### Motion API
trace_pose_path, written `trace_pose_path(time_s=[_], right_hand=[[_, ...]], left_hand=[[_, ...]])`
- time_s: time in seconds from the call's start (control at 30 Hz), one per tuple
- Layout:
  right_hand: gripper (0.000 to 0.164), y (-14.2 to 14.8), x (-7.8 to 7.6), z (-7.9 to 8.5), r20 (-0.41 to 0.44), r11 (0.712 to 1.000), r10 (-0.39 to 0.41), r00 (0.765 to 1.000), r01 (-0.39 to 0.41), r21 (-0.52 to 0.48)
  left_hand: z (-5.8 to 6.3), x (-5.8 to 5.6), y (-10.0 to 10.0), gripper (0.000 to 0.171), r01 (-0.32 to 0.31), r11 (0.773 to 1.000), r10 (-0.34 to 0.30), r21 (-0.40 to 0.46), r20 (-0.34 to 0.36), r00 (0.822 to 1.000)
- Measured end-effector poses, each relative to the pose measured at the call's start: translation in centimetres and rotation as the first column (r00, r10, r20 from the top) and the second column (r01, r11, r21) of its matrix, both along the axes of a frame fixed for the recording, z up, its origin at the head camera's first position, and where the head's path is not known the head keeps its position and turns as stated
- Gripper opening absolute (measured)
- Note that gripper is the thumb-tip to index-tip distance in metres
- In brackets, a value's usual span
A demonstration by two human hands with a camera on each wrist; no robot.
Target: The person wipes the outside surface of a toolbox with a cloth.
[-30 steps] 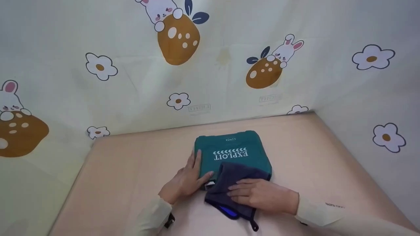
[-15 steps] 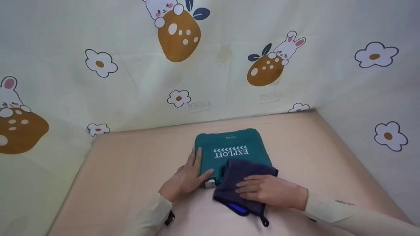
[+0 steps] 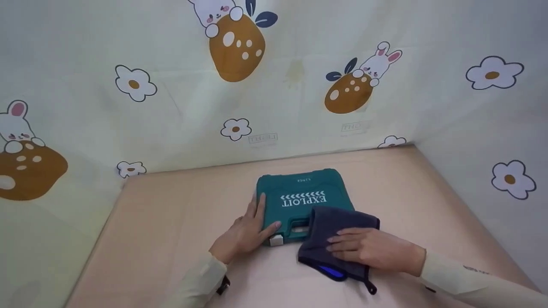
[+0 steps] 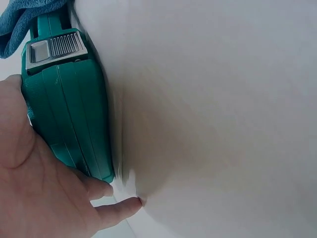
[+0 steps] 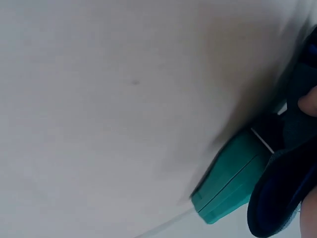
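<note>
A green plastic tool case (image 3: pixel 299 188) marked EXPLOIT lies flat, its handle and silver latch (image 3: pixel 276 240) toward me. My left hand (image 3: pixel 246 233) rests at its left side, fingers straight along the edge and thumb on the near left corner. In the left wrist view that hand (image 4: pixel 34 183) lies beside the case's end, fingers extended. A dark grey cloth (image 3: pixel 338 218) with a bright blue underside covers the case's near right corner and hangs past its front. On top of the cloth my right hand (image 3: pixel 374 250) lies with straight fingers. The right wrist view shows its thumb against the cloth (image 5: pixel 292 114).
The case sits on a beige surface (image 3: pixel 171 222). Pale fabric walls (image 3: pixel 180 111) printed with rabbits and flowers rise at the back and sides. A hanging loop (image 3: pixel 371 287) sticks out from the cloth's near corner.
My right hand has slid to the right with the cloth, uncovering the latch and part of the handle opening. The left hand has stayed in place against the case.
</note>
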State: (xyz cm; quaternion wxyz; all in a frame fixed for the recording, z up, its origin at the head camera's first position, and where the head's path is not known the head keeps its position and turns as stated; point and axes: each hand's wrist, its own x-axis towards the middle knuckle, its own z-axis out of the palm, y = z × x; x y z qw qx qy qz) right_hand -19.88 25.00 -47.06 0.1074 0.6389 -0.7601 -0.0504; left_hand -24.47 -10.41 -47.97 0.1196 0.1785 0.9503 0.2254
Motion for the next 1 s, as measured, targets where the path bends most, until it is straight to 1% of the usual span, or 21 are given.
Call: trace_pose_path(time_s=[0.17,0.3,0.43,0.53,0.63,0.77,0.83,0.9,0.97,1.0], right_hand=[[0.037,1.2,0.0,0.3,0.025,1.000,-0.013,1.000,0.013,-0.003],[0.033,2.0,0.1,0.5,0.069,0.999,-0.028,0.997,0.030,-0.026],[0.029,3.0,0.2,0.9,0.122,0.995,-0.076,0.990,0.083,-0.055],[0.031,3.9,0.2,1.2,0.148,0.987,-0.125,0.981,0.138,-0.083],[0.037,4.9,0.0,1.4,0.134,0.977,-0.158,0.978,0.175,-0.125],[0.040,6.4,-0.9,1.9,0.100,0.960,-0.208,0.973,0.222,-0.171],[0.043,7.0,-1.3,2.3,0.098,0.944,-0.246,0.964,0.261,-0.199],[0.045,7.4,-1.8,2.9,0.111,0.917,-0.305,0.946,0.324,-0.235],[0.044,7.5,-2.1,3.8,0.135,0.870,-0.382,0.914,0.405,-0.280],[0.045,7.4,-2.3,4.3,0.156,0.838,-0.425,0.892,0.453,-0.305]], left_hand=[[0.1,0.0,0.1,0.100,-0.002,1.000,0.002,-0.016,0.006,1.000],[0.1,0.0,0.1,0.101,-0.001,1.000,0.002,-0.011,0.005,1.000],[0.1,0.0,0.0,0.101,0.002,1.000,-0.002,-0.006,0.006,1.000],[0.1,0.0,0.0,0.101,0.009,1.000,-0.009,-0.006,0.001,1.000],[0.0,0.1,0.0,0.101,0.010,1.000,-0.010,-0.007,-0.005,1.000],[0.0,0.2,0.1,0.101,0.002,1.000,-0.002,-0.007,-0.011,1.000],[-0.1,0.2,0.1,0.100,-0.002,1.000,0.002,-0.008,-0.013,1.000],[-0.1,0.2,0.1,0.100,-0.005,1.000,0.005,-0.004,-0.014,1.000],[-0.1,0.1,0.1,0.099,-0.005,1.000,0.005,0.000,-0.015,1.000],[-0.1,0.1,0.1,0.099,-0.005,1.000,0.005,0.002,-0.016,1.000]])
